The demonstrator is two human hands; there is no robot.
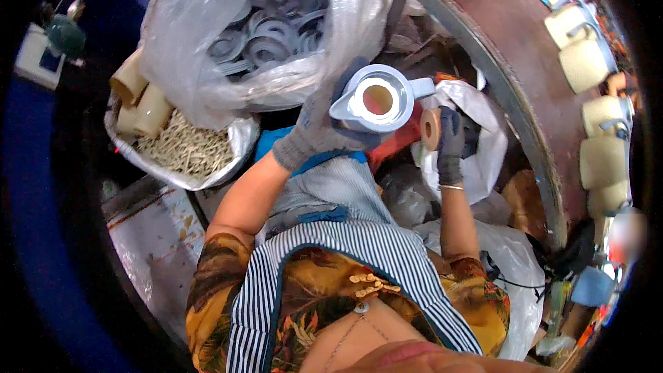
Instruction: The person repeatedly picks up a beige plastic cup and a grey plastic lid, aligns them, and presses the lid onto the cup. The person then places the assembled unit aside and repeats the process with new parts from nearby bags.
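Observation:
My left hand, in a grey knit glove, is wrapped round a jug with a pale blue spout and side handle. Its open top faces up, showing a shiny inner rim around a round hole. To the right of the jug, apart from it, my gloved right hand grips a tan ring-shaped disc with a small hole in the middle. The disc stands on edge, turned toward the jug, and its material cannot be made out. A white sack lies open beneath my right hand.
Ahead stands a large clear plastic bag of grey-blue plastic rings. At left, a sack holds short pale sticks and cream cylinders. A brown bench with a metal edge curves along the right, bearing several cream jugs.

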